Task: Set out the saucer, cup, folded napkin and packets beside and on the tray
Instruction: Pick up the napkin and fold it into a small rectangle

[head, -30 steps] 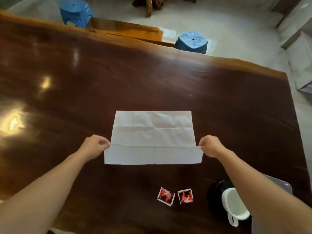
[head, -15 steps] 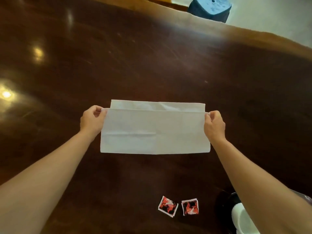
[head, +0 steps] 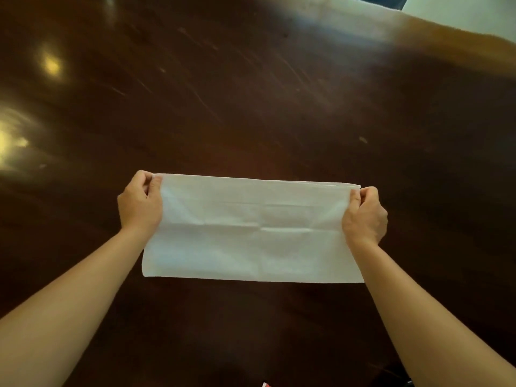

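A white paper napkin (head: pixel 251 230) lies folded in half as a wide rectangle on the dark wooden table (head: pixel 251 93). My left hand (head: pixel 139 203) pinches its far left corner and my right hand (head: pixel 365 213) pinches its far right corner, both layers held together at the far edge. A sliver of a red and white packet (head: pixel 266 384) shows at the bottom edge of the view. The cup, saucer and tray are out of view.
The table's lighter far edge (head: pixel 446 37) runs across the top right, with pale floor and a blue stool (head: pixel 385 1) beyond it. Bright light reflections sit on the table at the left.
My hands carried the napkin's near edge over to the far edge, folding it in half. The view tilted down and closer, so the cup and most of the packets left the frame.
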